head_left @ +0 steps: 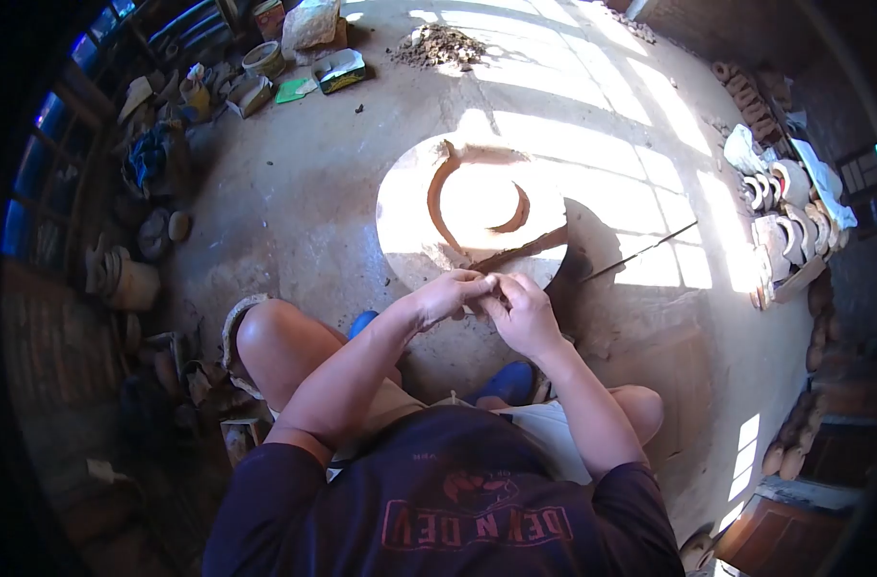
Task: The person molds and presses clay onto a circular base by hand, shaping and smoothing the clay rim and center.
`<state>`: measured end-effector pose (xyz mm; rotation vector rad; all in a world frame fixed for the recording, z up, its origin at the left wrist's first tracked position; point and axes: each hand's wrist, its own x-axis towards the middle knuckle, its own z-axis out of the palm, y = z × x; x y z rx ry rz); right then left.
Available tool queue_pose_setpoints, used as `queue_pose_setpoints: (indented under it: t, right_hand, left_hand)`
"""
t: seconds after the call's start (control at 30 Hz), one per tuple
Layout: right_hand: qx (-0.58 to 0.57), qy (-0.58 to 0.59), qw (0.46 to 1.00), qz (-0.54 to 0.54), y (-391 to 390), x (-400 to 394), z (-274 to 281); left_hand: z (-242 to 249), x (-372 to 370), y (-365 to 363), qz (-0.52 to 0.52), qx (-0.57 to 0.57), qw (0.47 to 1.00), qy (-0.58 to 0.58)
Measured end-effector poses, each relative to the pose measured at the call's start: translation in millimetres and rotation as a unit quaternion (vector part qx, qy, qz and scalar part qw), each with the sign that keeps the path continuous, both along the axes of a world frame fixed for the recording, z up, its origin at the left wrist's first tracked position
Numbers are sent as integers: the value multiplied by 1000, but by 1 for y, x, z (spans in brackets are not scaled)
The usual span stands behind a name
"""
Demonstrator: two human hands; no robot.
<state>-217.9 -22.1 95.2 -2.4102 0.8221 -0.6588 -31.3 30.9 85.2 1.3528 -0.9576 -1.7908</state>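
A round pale wheel disc (pixel 405 207) lies on the floor in front of my knees, with a curved ring of brown clay (pixel 440 192) on it and a dark clay strip (pixel 520 250) across its near edge. My left hand (pixel 448 293) and my right hand (pixel 517 308) meet just at the disc's near rim, fingertips pinched together on a small piece of clay that the fingers mostly hide. I sit low, both knees bent, blue footwear (pixel 508 382) under me.
A thin rod (pixel 640 255) lies on the floor right of the disc. Stacked clay pieces and moulds (pixel 785 212) line the right wall. Tubs, boxes and cloth (pixel 265 67) clutter the far left. A heap of clay crumbs (pixel 440 45) lies beyond the disc.
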Motion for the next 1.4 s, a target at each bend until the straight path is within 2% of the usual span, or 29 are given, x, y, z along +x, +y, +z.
queue_pose_setpoints:
  t: [0.07, 0.1, 0.17, 0.27, 0.3, 0.4, 0.47, 0.5, 0.6, 0.63, 0.67, 0.73, 0.8, 0.83, 0.93, 0.97, 1.07, 1.1, 1.17, 1.3, 1.37, 1.4]
  right_hand:
    - [-51, 66, 996, 32, -2, -8, -11]
    - [-86, 49, 995, 30, -2, -8, -11]
    - [-153, 17, 988, 31, 0, -6, -9]
    - [96, -77, 991, -49, 16, 7, 25]
    - [87, -75, 992, -43, 14, 7, 22]
    - [41, -62, 997, -25, 3, 4, 5]
    - [-15, -47, 999, -10, -4, 5, -1]
    - [-4, -51, 998, -21, -7, 9, 0]
    - [42, -66, 994, -82, -23, 22, 1]
    - [67, -72, 988, -123, -31, 24, -4]
    - [92, -76, 979, -164, -39, 25, -10]
    - [114, -59, 980, -155, -53, 23, -26]
    - [107, -39, 985, -127, -54, 29, -35]
    - [32, -30, 993, -109, -54, 35, -30]
    - [74, 82, 987, -117, -60, 49, -31]
    - [62, 45, 989, -127, -62, 52, -41]
    - [-10, 50, 992, -114, -78, 58, -65]
    - [-23, 51, 992, -117, -78, 62, -63]
    - [-49, 57, 990, -124, -77, 63, -59]
    - [-34, 112, 980, -163, -75, 67, -45]
    - [-3, 113, 979, -172, -76, 64, -36]
    - [-26, 119, 979, -166, -78, 61, -38]
  left_hand:
    - [8, 5, 0, -25, 40, 999, 11]
    - [6, 3, -2, -31, 44, 998, -27]
    - [3, 5, -2, -28, 33, 999, 18]
    - [2, 0, 2, 41, -13, 999, 30]
    - [1, -2, 2, 73, -34, 996, 23]
    - [-5, 1, 0, 23, -45, 997, 58]
    - [-15, -1, -1, 71, -91, 993, 24]
    - [-17, -3, -1, 95, -113, 989, 7]
    - [-22, -14, -1, 278, -150, 948, -35]
    - [-28, -6, -9, 399, -137, 905, -61]
    - [-35, 10, -15, 488, -57, 871, -24]
    - [-29, 23, -15, 554, -154, 811, -109]
    - [-66, 18, -24, 551, -147, 777, -268]
    - [-71, 17, -30, 541, -145, 753, -346]
    - [-83, 3, -34, 551, -137, 754, -331]
    - [-86, 5, -35, 533, -126, 768, -332]
    - [-94, 9, -43, 554, -152, 754, -317]
    - [-97, 12, -45, 558, -182, 733, -344]
    - [-105, 21, -50, 561, -196, 744, -306]
    - [-115, 36, -59, 559, -204, 779, -199]
    - [-96, 42, -56, 545, -207, 780, -228]
    - [-85, 45, -55, 538, -209, 780, -242]
